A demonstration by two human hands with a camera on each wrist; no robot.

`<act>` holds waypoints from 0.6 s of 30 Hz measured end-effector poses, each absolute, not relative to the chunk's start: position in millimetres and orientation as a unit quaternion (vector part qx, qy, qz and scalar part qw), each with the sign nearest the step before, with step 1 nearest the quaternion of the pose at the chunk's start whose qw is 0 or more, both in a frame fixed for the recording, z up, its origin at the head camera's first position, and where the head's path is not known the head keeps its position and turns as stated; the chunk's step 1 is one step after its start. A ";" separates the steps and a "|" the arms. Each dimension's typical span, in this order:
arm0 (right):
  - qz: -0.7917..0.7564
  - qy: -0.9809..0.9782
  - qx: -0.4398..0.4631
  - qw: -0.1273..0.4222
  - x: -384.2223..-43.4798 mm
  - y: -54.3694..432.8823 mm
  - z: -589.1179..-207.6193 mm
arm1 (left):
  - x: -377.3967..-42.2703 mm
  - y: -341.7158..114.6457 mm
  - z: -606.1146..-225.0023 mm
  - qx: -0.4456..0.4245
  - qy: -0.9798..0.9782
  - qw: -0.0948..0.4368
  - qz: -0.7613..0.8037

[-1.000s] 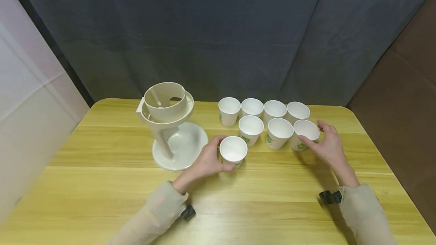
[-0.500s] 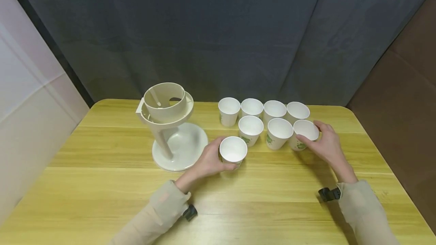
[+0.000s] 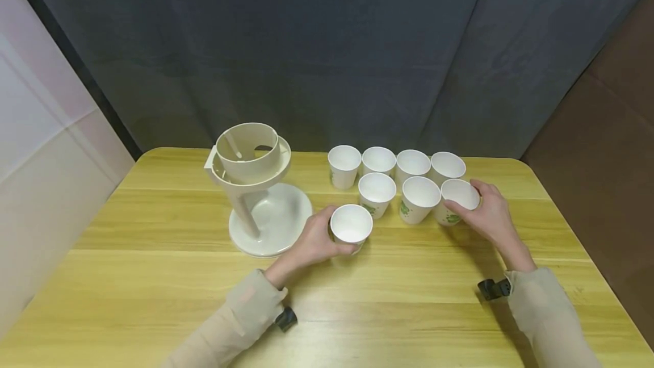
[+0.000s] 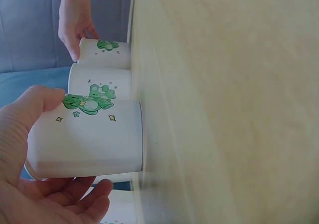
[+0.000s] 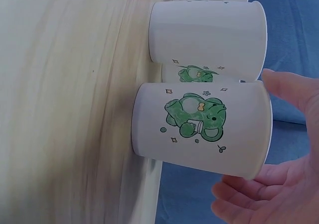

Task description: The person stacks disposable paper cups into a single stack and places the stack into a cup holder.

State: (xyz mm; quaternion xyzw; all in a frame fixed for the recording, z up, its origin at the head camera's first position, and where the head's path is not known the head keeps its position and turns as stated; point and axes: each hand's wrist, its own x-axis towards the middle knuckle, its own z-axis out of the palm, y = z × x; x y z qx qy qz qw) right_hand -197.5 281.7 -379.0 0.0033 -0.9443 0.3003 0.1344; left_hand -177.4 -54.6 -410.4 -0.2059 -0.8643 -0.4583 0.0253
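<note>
Cups (image 3: 421, 193), eight white ones, all upright on the table (image 3: 383, 300): four in the back row (image 3: 413, 164), three in a front row, and one nearer cup (image 3: 351, 225) standing forward and to the left of that front row.

Change over the last second: slight. Left hand (image 3: 317, 239) has brought its thumb a little further round the nearer cup; thumb and fingers now grip its two sides. Right hand (image 3: 491, 214) has drawn in a little on the end cup (image 3: 457, 196) of the front row, thumb at the near side of the rim, fingers curled at the far side; pinched, by the right wrist view. Neither cup has travelled appreciably. All the others are where they were.

Bearing on the work (judgement): both hands have firmed their hold, so this reads as a steadying moment, with the nearer cup still out of line. Whether it touches its neighbour, cannot tell.

Cream stand (image 3: 245, 217), left of the cups: unchanged, touched by neither hand.
</note>
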 end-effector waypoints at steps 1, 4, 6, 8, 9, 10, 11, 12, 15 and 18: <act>0.299 -0.945 0.003 0.133 -197.9 281.6 -378.7 | -177.6 -54.7 -410.7 -0.207 -0.865 0.028 -0.457; 0.295 -0.947 0.005 0.125 -198.9 281.4 -378.0 | -178.2 -54.8 -411.1 -0.207 -0.866 0.034 -0.453; 0.291 -0.948 0.006 0.125 -199.6 281.3 -377.5 | -178.7 -54.8 -411.3 -0.207 -0.867 0.036 -0.451; 0.288 -0.950 0.007 0.124 -199.9 280.9 -376.8 | -178.9 -54.7 -411.2 -0.207 -0.868 0.038 -0.450; 0.289 -0.949 0.007 0.124 -200.1 281.0 -376.9 | -179.0 -54.7 -411.0 -0.207 -0.868 0.038 -0.450; 0.289 -0.949 0.007 0.125 -200.3 281.1 -376.9 | -178.8 -54.7 -410.7 -0.207 -0.868 0.038 -0.450; 0.288 -0.949 0.008 0.126 -200.4 281.3 -377.0 | -178.8 -54.7 -410.6 -0.208 -0.867 0.037 -0.451; 0.288 -0.949 0.008 0.128 -200.5 281.6 -377.3 | -178.5 -54.8 -410.5 -0.208 -0.866 0.038 -0.453; 0.291 -0.947 0.011 0.135 -201.0 283.1 -379.0 | -178.0 -54.7 -410.2 -0.210 -0.865 0.038 -0.454; 0.291 -0.945 0.016 0.146 -200.5 284.3 -380.3 | -177.2 -54.7 -410.1 -0.216 -0.865 0.044 -0.452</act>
